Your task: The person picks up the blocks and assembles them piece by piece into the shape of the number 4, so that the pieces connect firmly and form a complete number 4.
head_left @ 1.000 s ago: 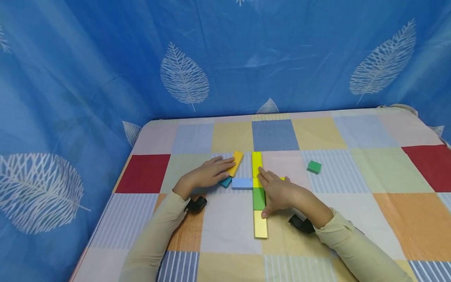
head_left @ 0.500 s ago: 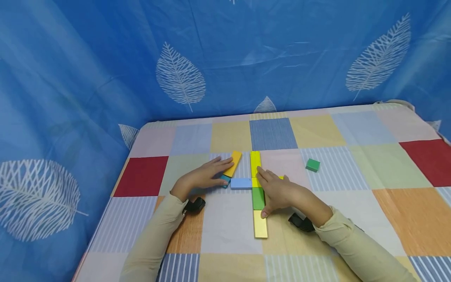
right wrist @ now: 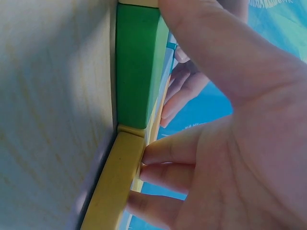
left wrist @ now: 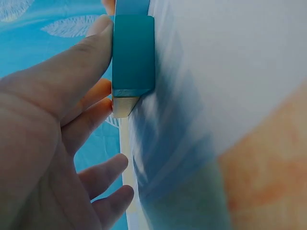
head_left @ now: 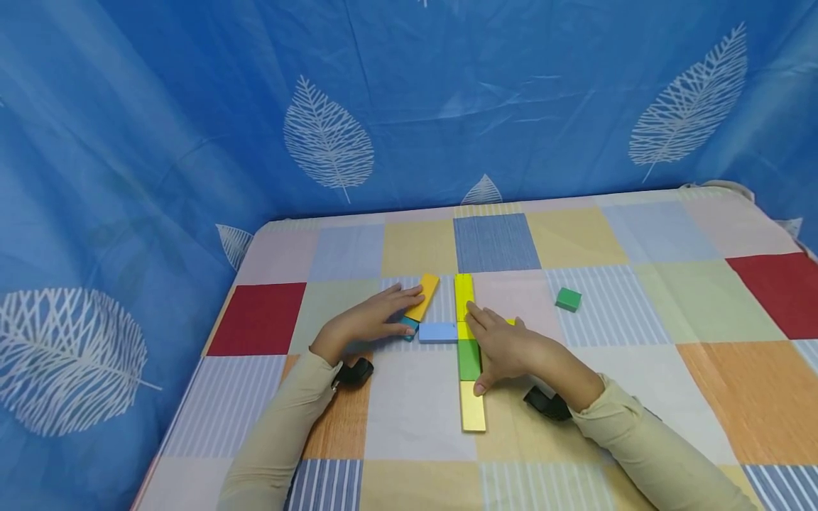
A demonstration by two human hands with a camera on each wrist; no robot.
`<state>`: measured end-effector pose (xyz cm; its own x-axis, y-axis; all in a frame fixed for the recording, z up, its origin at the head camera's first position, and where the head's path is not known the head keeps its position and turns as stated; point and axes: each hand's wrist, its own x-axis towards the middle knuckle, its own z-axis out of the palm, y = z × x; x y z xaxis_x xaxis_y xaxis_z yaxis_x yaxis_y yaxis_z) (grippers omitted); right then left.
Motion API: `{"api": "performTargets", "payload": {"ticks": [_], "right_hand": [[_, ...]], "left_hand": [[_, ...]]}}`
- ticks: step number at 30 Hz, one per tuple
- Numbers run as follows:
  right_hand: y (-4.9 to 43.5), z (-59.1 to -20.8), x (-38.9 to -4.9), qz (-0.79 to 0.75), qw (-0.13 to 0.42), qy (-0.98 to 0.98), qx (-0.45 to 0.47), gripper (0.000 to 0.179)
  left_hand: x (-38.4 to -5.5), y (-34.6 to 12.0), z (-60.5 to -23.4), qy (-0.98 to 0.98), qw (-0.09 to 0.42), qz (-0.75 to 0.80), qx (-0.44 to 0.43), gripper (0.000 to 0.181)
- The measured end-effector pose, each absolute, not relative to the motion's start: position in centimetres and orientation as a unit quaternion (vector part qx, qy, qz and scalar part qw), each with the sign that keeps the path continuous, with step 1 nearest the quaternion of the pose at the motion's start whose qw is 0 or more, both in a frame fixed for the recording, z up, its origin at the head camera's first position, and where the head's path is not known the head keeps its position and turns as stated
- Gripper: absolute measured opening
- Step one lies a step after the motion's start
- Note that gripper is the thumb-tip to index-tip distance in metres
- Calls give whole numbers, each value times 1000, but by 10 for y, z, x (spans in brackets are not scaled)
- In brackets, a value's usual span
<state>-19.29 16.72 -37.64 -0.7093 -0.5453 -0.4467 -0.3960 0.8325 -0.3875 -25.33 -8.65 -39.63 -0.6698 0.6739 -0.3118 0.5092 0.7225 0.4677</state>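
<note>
In the head view my left hand (head_left: 367, 317) lies with extended fingers touching the orange block (head_left: 430, 287), which slants away. Its thumb presses the teal block (left wrist: 133, 55), seen closely in the left wrist view. My right hand (head_left: 508, 348) rests its straight fingers on the yellow blocks (head_left: 463, 292), partly covering the crossing one. The right thumb touches near where the green block (head_left: 469, 360) meets the pale yellow block (head_left: 473, 411). These make an upright column, and a light blue block (head_left: 438, 332) joins it from the left. Much of the crossing yellow block (right wrist: 112, 182) is hidden in the head view.
A small green block (head_left: 568, 299) lies apart, to the right on the patchwork tablecloth (head_left: 415, 419). Behind the table and at the left hangs a blue curtain (head_left: 486, 106) with white leaf prints.
My left thumb has moved down and nearer me on the teal block. The right hand and the column of blocks keep their places; the head view has tilted slightly.
</note>
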Motion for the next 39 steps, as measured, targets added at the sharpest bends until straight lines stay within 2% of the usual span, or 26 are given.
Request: {"api": "performTargets", "payload": {"ticks": [16,39], "right_hand": [[167,-376,-195,-130,278,916,-258,121],[166,-375,-192,-134,278,916,-255,120]], "left_hand": [[-250,-85,-392,900,222,166,337,64],[-251,-83,-393,896,247,186,320,66]]}}
